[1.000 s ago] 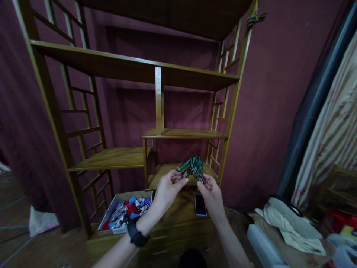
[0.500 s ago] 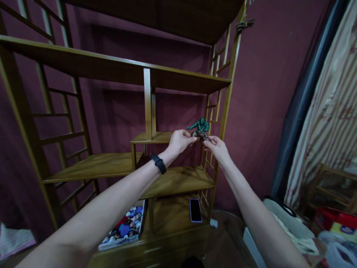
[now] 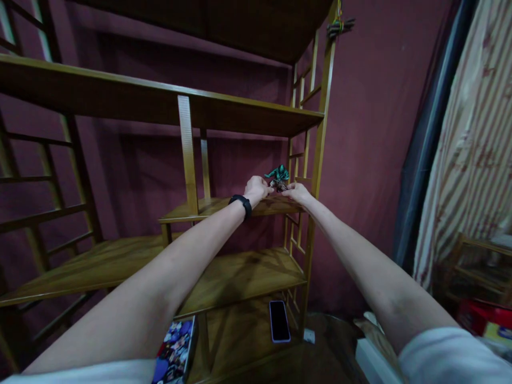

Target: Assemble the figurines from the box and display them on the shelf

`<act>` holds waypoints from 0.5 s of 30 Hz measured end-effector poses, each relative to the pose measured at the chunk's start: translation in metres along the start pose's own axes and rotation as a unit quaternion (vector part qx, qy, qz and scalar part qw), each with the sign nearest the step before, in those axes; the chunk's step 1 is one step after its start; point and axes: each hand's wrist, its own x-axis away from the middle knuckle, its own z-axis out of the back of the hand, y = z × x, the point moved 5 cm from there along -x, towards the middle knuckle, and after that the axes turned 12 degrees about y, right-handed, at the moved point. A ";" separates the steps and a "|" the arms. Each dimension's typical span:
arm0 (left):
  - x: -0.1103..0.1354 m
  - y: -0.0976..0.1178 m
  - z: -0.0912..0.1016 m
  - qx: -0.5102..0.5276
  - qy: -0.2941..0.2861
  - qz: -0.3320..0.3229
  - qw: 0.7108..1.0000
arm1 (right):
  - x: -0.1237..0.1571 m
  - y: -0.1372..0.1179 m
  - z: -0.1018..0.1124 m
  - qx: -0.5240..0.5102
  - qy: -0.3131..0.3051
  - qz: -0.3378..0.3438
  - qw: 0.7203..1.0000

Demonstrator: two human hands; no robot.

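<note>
The left hand [image 3: 256, 188] and right hand [image 3: 296, 192] brought the green figure [image 3: 280, 174] upward and forward, to the middle right shelf [image 3: 217, 206].

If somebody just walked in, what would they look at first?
Probably the shiny green figure, held between the left hand and right hand at the shelf just right of the short post. Next, maybe the phone with its dark screen, lying low on the right, or the box of colourful things at the bottom edge, left of the phone.
</note>
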 end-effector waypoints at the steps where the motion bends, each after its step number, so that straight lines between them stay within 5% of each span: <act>1: -0.005 -0.003 -0.005 -0.006 0.000 0.000 1.000 | -0.007 0.004 -0.004 0.024 0.002 0.003 1.000; 15: -0.053 -0.036 -0.054 -0.041 -0.040 -0.001 0.998 | -0.062 0.046 -0.045 0.129 -0.075 -0.004 0.989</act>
